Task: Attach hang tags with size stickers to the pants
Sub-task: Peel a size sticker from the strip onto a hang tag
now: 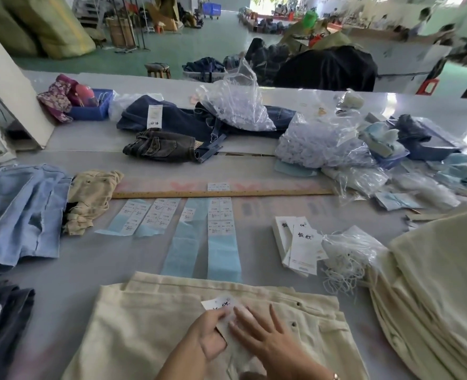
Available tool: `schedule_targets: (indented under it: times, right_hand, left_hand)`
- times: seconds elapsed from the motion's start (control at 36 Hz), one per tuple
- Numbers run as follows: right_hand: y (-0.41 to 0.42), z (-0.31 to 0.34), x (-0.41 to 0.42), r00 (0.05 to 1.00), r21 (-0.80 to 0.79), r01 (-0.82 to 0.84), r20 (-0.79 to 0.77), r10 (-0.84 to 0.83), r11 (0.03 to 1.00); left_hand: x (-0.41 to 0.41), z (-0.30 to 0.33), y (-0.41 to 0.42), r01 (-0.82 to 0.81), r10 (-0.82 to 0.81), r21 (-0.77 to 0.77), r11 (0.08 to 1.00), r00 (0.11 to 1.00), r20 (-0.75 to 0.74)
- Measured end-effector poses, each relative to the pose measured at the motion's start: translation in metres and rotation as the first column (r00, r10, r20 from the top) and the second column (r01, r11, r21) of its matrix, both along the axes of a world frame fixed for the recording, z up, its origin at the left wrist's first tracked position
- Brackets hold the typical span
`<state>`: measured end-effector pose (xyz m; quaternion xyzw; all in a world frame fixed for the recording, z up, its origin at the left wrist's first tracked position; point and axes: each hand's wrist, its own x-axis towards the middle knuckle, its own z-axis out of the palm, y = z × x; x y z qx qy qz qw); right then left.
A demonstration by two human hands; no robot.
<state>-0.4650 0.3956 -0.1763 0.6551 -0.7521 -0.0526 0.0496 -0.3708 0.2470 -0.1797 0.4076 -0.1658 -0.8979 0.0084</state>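
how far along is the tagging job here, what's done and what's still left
Done: the sticker strips are partly peeled, bare blue backing showing. In hand: the left hand holds a hang tag on the cream pants while the right hand rests flat across it. Left: a stack of folded cream pants on the right, spare hang tags and a bag of strings.
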Motion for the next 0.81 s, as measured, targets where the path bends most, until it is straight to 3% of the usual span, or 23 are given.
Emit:
schedule_targets:
  times: [0.06,0.11,0.17,0.22,0.31,0.44,0.67,0.81]
  right_hand:
    - [0.020,-0.012,-0.005,0.994,-0.039,-0.096,-0.065,0.094,0.995]
    - [0.036,-0.015,-0.019,0.994,-0.125,-0.106,0.006,0.108,0.986]
    - [0.049,-0.014,-0.040,0.985,-0.261,0.043,0.170,0.002,0.964]
    - [0.057,-0.010,-0.066,0.921,-0.338,0.312,0.337,-0.196,0.888]
    - [0.058,-0.001,-0.107,0.753,-0.232,0.622,0.438,-0.491,0.748]
    - [0.035,0.008,-0.165,0.566,0.011,0.793,0.358,-0.742,0.610]
    - [0.005,-0.010,-0.195,0.598,0.096,0.784,0.152,-0.787,0.614]
    - [0.006,-0.021,-0.202,0.670,0.087,0.734,0.070,-0.739,0.674]
  left_hand:
    - [-0.004,-0.001,0.001,-0.015,0.015,0.005,1.000,0.999,0.043]
    - [-0.009,-0.004,0.001,-0.020,0.027,-0.064,0.998,0.993,0.115]
    - [-0.011,-0.006,0.002,0.032,-0.002,-0.179,0.983,0.986,0.166]
    - [-0.012,-0.008,0.005,0.101,-0.045,-0.276,0.956,0.978,0.201]
    - [-0.015,-0.013,0.013,0.137,-0.033,-0.400,0.906,0.966,0.257]
    - [-0.024,-0.018,0.027,0.149,0.000,-0.470,0.870,0.953,0.302]
    - [-0.016,-0.021,0.024,0.298,-0.065,-0.573,0.764,0.918,0.391]
    - [-0.013,-0.025,0.017,0.395,-0.143,-0.601,0.695,0.895,0.423]
